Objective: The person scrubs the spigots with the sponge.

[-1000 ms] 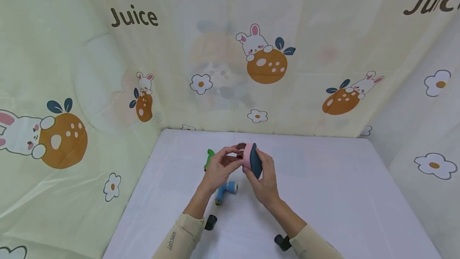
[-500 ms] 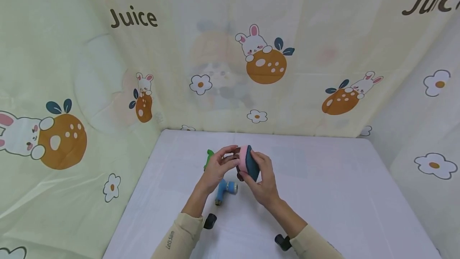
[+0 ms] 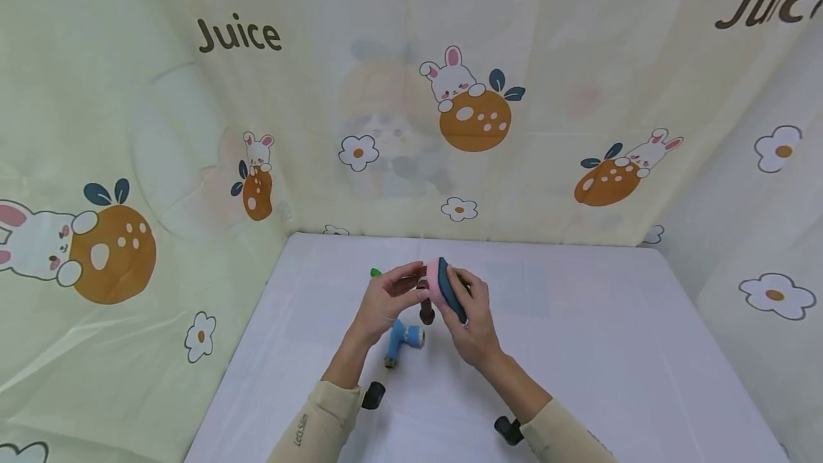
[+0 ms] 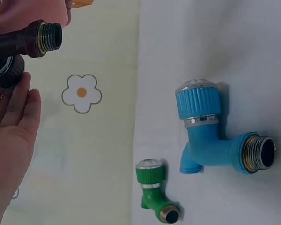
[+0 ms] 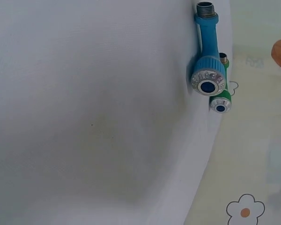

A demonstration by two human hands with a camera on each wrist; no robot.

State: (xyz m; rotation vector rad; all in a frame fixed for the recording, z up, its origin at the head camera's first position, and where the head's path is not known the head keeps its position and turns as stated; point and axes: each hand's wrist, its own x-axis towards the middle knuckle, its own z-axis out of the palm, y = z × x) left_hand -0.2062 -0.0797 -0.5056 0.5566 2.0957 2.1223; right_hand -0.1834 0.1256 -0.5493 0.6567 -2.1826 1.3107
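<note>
Above the table, my left hand (image 3: 379, 306) grips a dark brown tap (image 3: 427, 313) by its knob end. In the left wrist view the tap's threaded metal inlet (image 4: 49, 36) points right and its dark ribbed knob (image 4: 9, 72) lies at the fingertips. My right hand (image 3: 474, 324) holds a sponge (image 3: 434, 284) with a pink layer and a dark blue layer. The pink side faces the tap and overlaps part of it. No hand shows in the right wrist view.
A blue tap (image 3: 400, 340) lies on the white table (image 3: 579, 349) below the left hand. Behind that hand is a green tap (image 4: 152, 185), mostly hidden in the head view. A printed curtain (image 3: 546, 184) rises at the table's far edge.
The sponge has shifted slightly left and tilted over the tap. More of the brown tap now shows below it. The left hand has moved a little left, covering more of the green tap.
</note>
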